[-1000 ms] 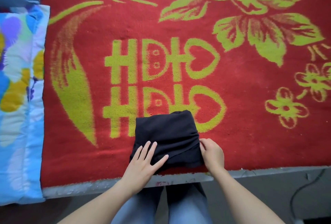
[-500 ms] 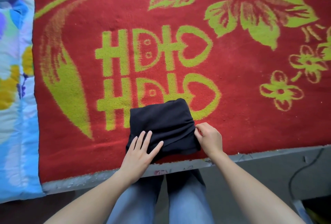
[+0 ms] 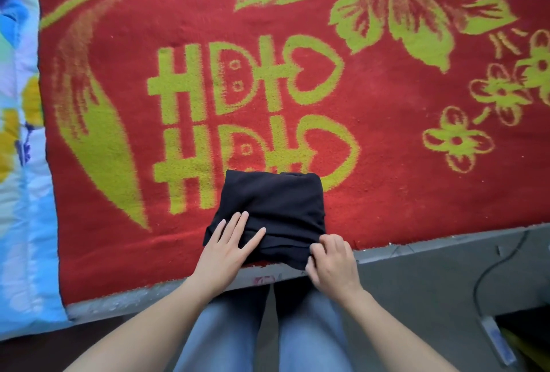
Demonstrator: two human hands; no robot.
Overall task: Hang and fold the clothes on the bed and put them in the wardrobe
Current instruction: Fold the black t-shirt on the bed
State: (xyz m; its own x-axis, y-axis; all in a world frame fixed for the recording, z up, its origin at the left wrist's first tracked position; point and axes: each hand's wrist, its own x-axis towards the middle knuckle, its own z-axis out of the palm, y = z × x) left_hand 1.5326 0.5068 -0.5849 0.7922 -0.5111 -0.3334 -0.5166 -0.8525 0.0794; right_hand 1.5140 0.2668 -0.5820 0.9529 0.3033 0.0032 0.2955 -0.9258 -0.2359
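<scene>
Left hand (image 3: 227, 248) lies flat and open, fingers spread, palm down on the near-left part of a folded black garment (image 3: 272, 212), pressing the cloth at about 7 o'clock of the bundle. Right hand (image 3: 333, 264) is closed in a pinch on the garment's near-right corner, at about 5 o'clock of the bundle, with its knuckles up and the fingertips curled into the layered edge, which overhangs the bed edge (image 3: 446, 245) slightly there. The garment is folded into a compact, roughly square stack of several layers, wrinkled across the top, and it sits on a red blanket (image 3: 387, 193) patterned with yellow-green flowers, leaves and 2 rows of large characters; its far edge covers the bottom of the lower row. The bundle rests close to the blanket's near border, at 6 o'clock of the view's centre. At 9 o'clock a light blue quilt (image 3: 26, 222) with yellow and purple print lies beside the blanket, touching its left side. Below the bed edge, the person's legs in blue jeans (image 3: 226, 339) stand close against it, and a dark cable (image 3: 491, 270) curves over the grey floor at 4 o'clock.
</scene>
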